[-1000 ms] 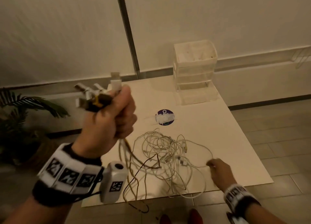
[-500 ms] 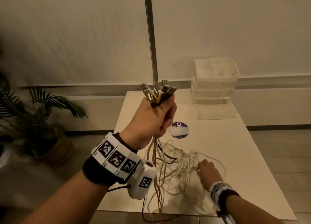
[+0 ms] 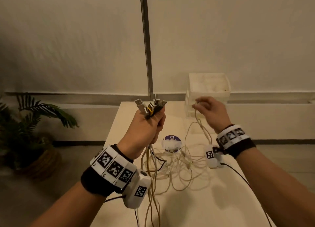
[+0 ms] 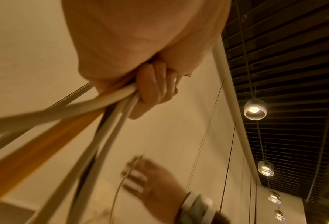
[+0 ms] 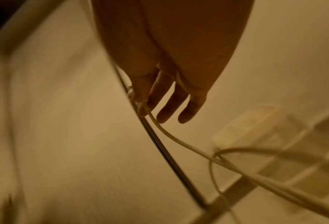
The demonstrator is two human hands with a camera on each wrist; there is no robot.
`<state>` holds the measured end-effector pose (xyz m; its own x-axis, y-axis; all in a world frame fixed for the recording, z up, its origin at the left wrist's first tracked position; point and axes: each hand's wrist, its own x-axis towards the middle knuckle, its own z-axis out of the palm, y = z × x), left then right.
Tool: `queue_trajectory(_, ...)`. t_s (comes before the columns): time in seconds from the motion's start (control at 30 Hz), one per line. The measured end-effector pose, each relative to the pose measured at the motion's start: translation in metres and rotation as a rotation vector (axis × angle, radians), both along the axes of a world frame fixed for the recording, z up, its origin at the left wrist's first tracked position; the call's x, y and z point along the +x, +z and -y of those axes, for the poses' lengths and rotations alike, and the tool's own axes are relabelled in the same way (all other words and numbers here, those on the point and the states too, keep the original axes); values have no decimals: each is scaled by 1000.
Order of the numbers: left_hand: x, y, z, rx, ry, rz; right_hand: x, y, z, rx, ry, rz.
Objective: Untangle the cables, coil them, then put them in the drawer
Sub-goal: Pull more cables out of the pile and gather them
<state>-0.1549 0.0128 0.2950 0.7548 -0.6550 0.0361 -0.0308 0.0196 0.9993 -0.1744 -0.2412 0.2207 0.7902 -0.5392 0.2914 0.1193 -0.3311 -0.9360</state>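
**Cable ends gathered in the left fist, one strand lifted by the right**

While the left hand (image 3: 146,124) is raised above the near edge of the worktop (image 3: 221,201), its fingers are curled tight round a bunch of cables, and the USB plugs (image 3: 150,105) stick up out of the top of the fist. From the left wrist view the curled fingers (image 4: 154,84) clamp white, orange and braided strands that run down and away from the palm. Below the fist these strands hang to the tangled cables (image 3: 179,165) lying in loose loops on the worktop, just in front of a round purple sticker (image 3: 172,142).

The right hand (image 3: 210,113) is held up at about the same height, well apart from the left, and pinches a single white cable (image 3: 198,122) between thumb and forefinger; the other fingers are loosely extended. That cable drops from the pinch in a curve down to the pile. The right wrist view is blurred but shows a thin strand against the fingers (image 5: 165,98).

Behind the right hand, at the far edge of the worktop, stands the white drawer unit (image 3: 208,83). A potted plant (image 3: 32,133) sits on the floor to the left.
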Motion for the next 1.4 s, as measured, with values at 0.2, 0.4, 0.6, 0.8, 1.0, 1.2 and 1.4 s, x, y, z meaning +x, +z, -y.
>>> queue_trajectory(0.2,19,7,22,-65,50,30,8,83,-14,353,317,197)
queue_trajectory(0.4,47,25,59,-173,193,53,24,113,-32,358,445,182)
queue_trajectory(0.6,59,33,89,-170,235,106,24,102,-37,445,514,176)
queue_trajectory(0.8,56,25,104,-229,237,171,20,91,-32,373,433,167)
queue_trajectory(1.0,57,33,96,-326,345,329,12,38,-31,100,444,-21)
queue_trajectory(1.2,88,88,59,-502,678,485,0,-94,22,-403,328,-525)
queue_trajectory(1.4,87,85,55,-437,546,567,0,-88,16,-321,267,-589)
